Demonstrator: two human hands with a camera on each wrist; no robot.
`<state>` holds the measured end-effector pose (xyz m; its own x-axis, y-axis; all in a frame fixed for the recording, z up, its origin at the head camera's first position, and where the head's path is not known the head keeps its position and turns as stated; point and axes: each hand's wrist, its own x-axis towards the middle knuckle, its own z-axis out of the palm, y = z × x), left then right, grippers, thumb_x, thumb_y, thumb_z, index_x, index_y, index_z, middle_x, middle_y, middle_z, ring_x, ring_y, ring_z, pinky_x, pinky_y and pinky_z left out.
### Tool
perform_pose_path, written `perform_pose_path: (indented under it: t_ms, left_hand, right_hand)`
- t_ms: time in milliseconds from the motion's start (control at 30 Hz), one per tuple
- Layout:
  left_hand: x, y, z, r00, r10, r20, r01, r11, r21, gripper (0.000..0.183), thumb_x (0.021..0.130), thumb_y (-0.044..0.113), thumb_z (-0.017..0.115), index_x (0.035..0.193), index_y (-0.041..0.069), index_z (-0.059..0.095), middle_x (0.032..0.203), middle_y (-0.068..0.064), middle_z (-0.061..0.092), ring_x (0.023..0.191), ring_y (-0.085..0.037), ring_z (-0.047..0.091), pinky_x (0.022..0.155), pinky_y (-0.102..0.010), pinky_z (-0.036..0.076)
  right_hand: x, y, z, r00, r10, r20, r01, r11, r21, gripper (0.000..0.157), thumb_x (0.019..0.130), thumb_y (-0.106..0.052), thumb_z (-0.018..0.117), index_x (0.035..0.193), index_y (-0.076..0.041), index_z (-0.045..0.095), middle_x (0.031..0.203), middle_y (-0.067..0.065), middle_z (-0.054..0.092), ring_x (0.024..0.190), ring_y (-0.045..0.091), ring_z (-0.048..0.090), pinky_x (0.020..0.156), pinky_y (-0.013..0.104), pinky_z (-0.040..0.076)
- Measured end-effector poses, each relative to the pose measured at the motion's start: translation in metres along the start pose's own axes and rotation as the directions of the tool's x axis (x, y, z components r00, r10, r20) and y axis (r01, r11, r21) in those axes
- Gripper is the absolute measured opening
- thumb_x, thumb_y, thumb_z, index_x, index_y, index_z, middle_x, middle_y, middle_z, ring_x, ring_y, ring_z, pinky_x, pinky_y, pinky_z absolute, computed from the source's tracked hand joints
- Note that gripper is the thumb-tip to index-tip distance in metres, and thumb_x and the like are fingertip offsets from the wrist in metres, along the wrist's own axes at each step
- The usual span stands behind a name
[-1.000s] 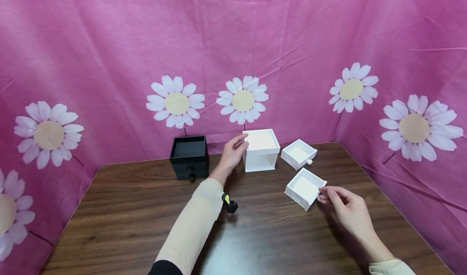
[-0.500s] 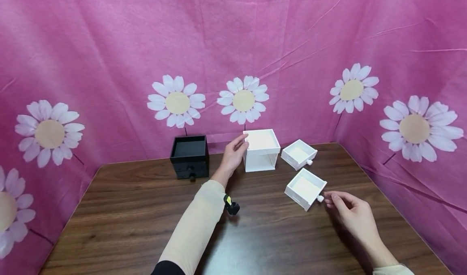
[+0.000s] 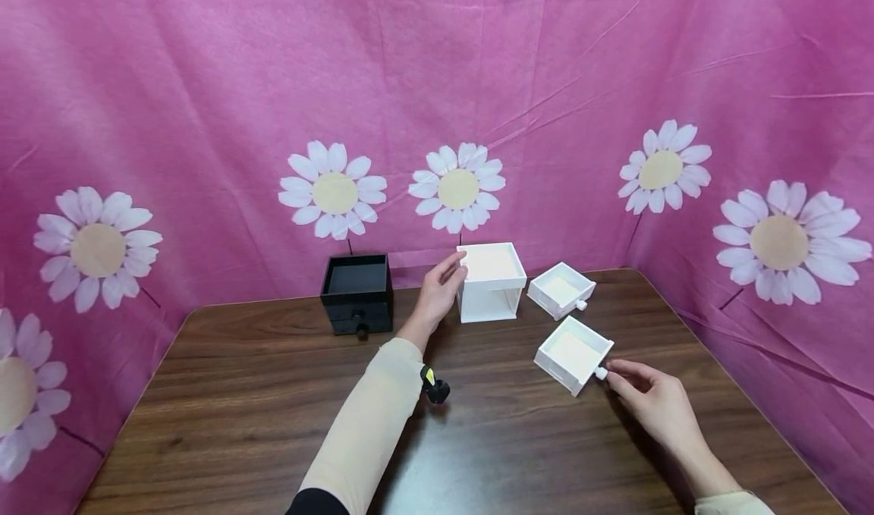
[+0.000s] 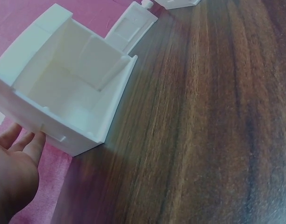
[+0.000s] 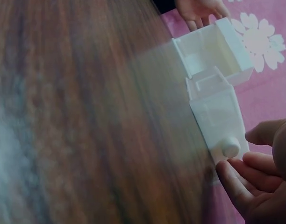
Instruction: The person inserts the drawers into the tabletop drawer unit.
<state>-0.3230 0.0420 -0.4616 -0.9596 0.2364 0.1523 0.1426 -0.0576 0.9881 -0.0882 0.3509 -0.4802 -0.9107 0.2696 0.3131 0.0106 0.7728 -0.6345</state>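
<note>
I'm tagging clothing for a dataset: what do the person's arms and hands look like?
The left hand and right hand wear no gloves. The left sleeve is cream, with black cloth further up and a small black device bearing a yellow mark near the cuff. Only the end of the pale right sleeve shows.

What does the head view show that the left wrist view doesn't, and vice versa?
Head only: the black drawer box, the left sleeve, and the right hand by the near white drawer.
Left wrist only: a small slot-like mark on the outer wall of the white cabinet, close to the left hand's fingertips.
Both: white cabinet, left hand, wooden table, pink backdrop, both white drawers, the near one cropped in left wrist.
</note>
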Motion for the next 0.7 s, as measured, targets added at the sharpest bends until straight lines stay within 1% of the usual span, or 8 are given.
perform_pose_path:
  t_ms: [100,200,333,467,533,700]
  left_hand:
    - [0.0,0.0,0.0,1.0,0.004,-0.002,-0.004,1.0,-0.003,0.044,0.109,0.024,0.064,0.152,0.014,0.064,0.163,-0.018,0.054,0.153,-0.032,0.051,0.127,-0.045,0.044]
    - [0.0,-0.001,0.0,1.0,0.008,-0.001,-0.008,1.0,-0.011,0.044,0.109,0.023,0.064,0.152,0.013,0.063,0.163,-0.019,0.054,0.153,-0.032,0.051,0.127,-0.045,0.044]
    - [-0.001,-0.002,0.0,1.0,0.013,0.005,-0.013,1.0,-0.016,0.044,0.109,0.022,0.065,0.152,0.013,0.063,0.163,-0.019,0.054,0.153,-0.032,0.05,0.128,-0.045,0.043]
    - [-0.002,-0.001,0.0,1.0,0.012,0.008,-0.012,1.0,-0.011,0.045,0.109,0.022,0.065,0.153,0.013,0.062,0.163,-0.019,0.054,0.153,-0.032,0.051,0.128,-0.045,0.043]
    - [-0.002,0.0,0.0,1.0,0.009,0.01,-0.009,1.0,-0.006,0.045,0.109,0.022,0.064,0.153,0.013,0.062,0.163,-0.019,0.053,0.153,-0.032,0.051,0.128,-0.045,0.043]
    - [-0.002,0.001,0.0,1.0,0.001,0.01,-0.001,1.0,0.0,0.045,0.109,0.024,0.064,0.153,0.015,0.062,0.163,-0.018,0.054,0.153,-0.032,0.052,0.128,-0.045,0.043]
  right_hand:
    - [0.003,0.001,0.002,0.999,0.03,0.039,-0.031,1.0,0.004,0.026,0.096,-0.016,0.08,0.117,0.0,0.081,0.108,0.022,0.082,0.084,-0.019,0.056,0.067,0.009,0.044]
    - [0.005,0.001,0.004,0.993,0.08,0.083,-0.083,0.996,0.026,0.029,0.098,-0.02,0.08,0.119,0.001,0.08,0.104,0.019,0.083,0.083,-0.017,0.057,0.067,0.01,0.045]
    - [0.007,-0.001,0.006,0.979,0.15,0.138,-0.165,0.981,0.099,0.033,0.099,-0.019,0.079,0.121,0.006,0.078,0.094,0.014,0.084,0.079,-0.013,0.063,0.066,0.013,0.05]
    - [0.01,0.0,0.006,0.965,0.202,0.169,-0.222,0.968,0.113,0.036,0.097,-0.02,0.082,0.12,0.008,0.078,0.096,0.013,0.084,0.079,-0.012,0.062,0.067,0.014,0.051]
    - [0.012,0.001,0.006,0.959,0.215,0.182,-0.237,0.966,0.107,0.037,0.096,-0.021,0.083,0.118,0.008,0.078,0.095,0.012,0.084,0.079,-0.013,0.062,0.068,0.014,0.051]
    - [0.015,0.0,0.007,0.949,0.228,0.218,-0.265,0.952,0.156,0.036,0.098,-0.019,0.081,0.117,0.011,0.077,0.084,0.006,0.084,0.075,-0.008,0.07,0.067,0.014,0.053]
